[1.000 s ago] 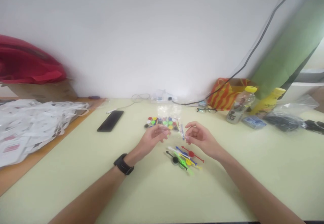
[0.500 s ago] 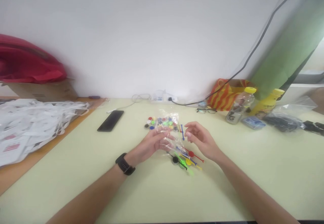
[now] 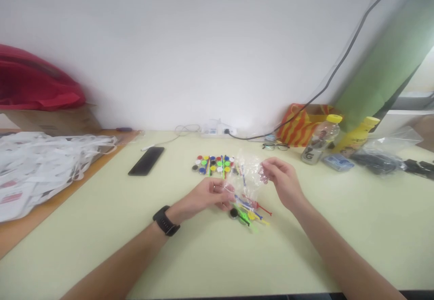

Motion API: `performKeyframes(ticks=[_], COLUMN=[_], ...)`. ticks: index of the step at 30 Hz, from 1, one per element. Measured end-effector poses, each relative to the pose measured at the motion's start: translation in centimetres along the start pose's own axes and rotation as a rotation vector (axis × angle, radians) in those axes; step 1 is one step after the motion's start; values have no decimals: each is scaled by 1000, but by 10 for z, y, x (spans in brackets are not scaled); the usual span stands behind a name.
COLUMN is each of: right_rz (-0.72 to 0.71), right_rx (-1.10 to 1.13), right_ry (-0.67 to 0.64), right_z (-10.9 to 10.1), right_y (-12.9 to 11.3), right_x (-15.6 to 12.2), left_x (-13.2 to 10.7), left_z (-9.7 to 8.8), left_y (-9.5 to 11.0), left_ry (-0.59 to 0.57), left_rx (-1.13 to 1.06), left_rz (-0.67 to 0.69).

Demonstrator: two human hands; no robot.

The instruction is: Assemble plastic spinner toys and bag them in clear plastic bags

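Note:
A clear plastic bag [image 3: 244, 177] hangs between my two hands above the pale green table [image 3: 101, 227]. My right hand [image 3: 284, 181] pinches the bag's upper right edge. My left hand [image 3: 207, 196], with a black watch on the wrist, is closed on the bag's lower left edge. Under the bag lies a small heap of coloured plastic sticks with round ends [image 3: 251, 211]. Behind them several coloured round caps [image 3: 213, 164] sit in rows on the table.
A black phone [image 3: 146, 161] lies left of the caps. White papers [image 3: 40, 166] and a red bag [image 3: 37, 83] fill the left side. Glasses [image 3: 275, 146], two yellow-capped bottles [image 3: 318, 144], a striped pouch [image 3: 300, 126] and plastic bags [image 3: 386, 153] stand at the right. Cables [image 3: 190, 132] run along the wall.
The bag has moved right and down from above the caps to above the sticks. My right hand rose and closed on its edge; my left hand dropped lower.

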State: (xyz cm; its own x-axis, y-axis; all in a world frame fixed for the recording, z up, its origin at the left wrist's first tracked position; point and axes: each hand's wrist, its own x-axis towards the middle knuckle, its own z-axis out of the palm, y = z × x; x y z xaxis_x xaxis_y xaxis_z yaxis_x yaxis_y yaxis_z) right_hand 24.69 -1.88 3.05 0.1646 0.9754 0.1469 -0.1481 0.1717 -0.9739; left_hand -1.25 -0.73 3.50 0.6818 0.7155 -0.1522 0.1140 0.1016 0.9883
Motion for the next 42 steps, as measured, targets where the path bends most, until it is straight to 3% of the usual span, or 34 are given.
performKeyframes(ticks=[4, 7, 10, 13, 17, 20, 28, 31, 34, 38, 42], right_rz=[16, 92, 156, 139, 78, 74, 41, 50, 39, -16, -81], right_rx=[-16, -46, -96, -142, -127, -153, -144, -124, -149, -227, -310], right_ry=[17, -122, -296, -370, -234, -186, -161, -163, -209, -346, -467], right_z=[-13, -16, -9, 2, 9, 6, -6, -7, -3, 8, 18], right_y=[-2, -4, -7, -8, -6, -6, -8, -8, -10, -14, -17], right_x=[5, 5, 1, -6, -9, -6, 2, 2, -3, -13, -23], left_x=[8, 11, 12, 12, 12, 11, 13, 11, 5, -1, 0], left_z=[-11, -16, -15, -9, -3, -4, -14, -14, -11, -5, -1], left_y=[-9, -9, -7, -6, -7, -7, -10, -10, -8, -6, -9], left_ry=[198, 385, 491, 536, 494, 467, 524, 632, 769, 654, 557], left_rx=[-9, -87, -168, -168, -115, -28, 3, 190, 619, 1098, 1241], left_rz=[67, 163, 211, 177, 116, 150, 197, 303, 532, 641, 616])
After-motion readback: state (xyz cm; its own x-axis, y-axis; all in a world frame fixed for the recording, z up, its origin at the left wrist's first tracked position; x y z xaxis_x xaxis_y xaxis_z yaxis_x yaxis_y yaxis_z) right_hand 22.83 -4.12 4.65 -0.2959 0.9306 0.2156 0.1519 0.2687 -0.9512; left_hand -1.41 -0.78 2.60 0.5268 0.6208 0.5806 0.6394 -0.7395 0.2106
